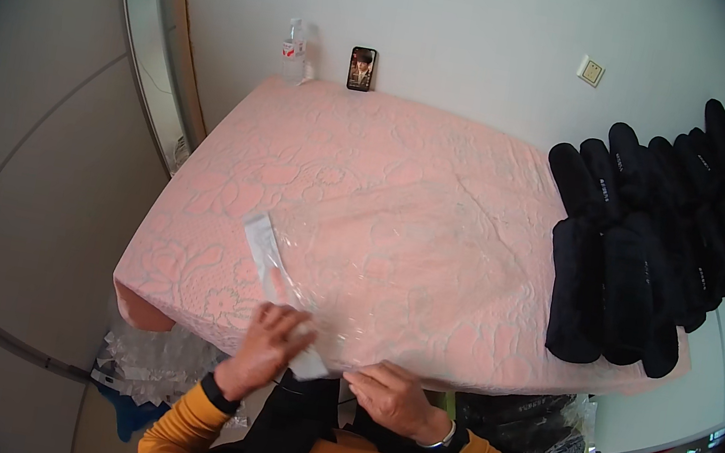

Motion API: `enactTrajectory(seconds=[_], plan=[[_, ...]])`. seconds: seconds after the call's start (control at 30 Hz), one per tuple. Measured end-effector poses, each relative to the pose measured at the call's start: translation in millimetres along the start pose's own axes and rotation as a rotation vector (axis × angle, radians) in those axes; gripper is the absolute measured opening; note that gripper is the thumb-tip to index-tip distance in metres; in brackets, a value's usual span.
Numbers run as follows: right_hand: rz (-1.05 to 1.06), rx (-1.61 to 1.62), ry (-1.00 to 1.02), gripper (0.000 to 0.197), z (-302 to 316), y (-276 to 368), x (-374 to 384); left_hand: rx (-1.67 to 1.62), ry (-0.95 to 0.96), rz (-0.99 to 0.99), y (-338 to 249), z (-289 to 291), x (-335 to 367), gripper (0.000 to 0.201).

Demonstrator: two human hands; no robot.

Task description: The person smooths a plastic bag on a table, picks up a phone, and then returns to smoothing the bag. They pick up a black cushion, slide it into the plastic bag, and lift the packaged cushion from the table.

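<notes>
The left hand [268,344] lies flat, fingers spread, on the white header strip [277,284] of a clear plastic bag [384,268] at the near edge of the pink table [222,157]. The right hand [392,397], loosely curled, pinches the bag's near edge. Black socks [655,235] are stacked at the right; a plastic bottle [296,50] and phone [361,68] stand by the wall.

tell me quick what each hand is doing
left hand: pressing the white strip of a clear plastic bag
right hand: pinching the bag's near edge

Left hand [274,338] palm down, fingers spread, right hand [390,395] palm down, fingers loosely curled, both forearms bent inward
</notes>
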State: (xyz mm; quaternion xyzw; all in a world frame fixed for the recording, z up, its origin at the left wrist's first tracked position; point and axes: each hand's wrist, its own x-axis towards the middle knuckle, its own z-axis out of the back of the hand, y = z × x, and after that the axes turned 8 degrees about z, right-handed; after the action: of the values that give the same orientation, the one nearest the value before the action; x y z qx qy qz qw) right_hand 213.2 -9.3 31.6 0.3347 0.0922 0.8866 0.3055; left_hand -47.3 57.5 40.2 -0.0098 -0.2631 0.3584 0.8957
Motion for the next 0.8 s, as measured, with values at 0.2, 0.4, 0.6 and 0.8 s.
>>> enactTrajectory(seconds=[0.2,0.4,0.6,0.8], plan=[[-0.140,-0.376,-0.036,0.042,48,-37,19,0.122,0.000,0.220,50,32,-17,0.042],[-0.235,-0.491,0.083,0.044,47,-52,5,0.122,-0.036,0.316,53,41,-27,0.046],[-0.441,-0.295,0.171,0.039,56,-24,3,-0.240,0.117,0.355,8,84,-37,0.049],[-0.130,-0.328,-0.056,0.039,21,-30,31,-0.356,0.089,0.333,8,72,-15,0.049]])
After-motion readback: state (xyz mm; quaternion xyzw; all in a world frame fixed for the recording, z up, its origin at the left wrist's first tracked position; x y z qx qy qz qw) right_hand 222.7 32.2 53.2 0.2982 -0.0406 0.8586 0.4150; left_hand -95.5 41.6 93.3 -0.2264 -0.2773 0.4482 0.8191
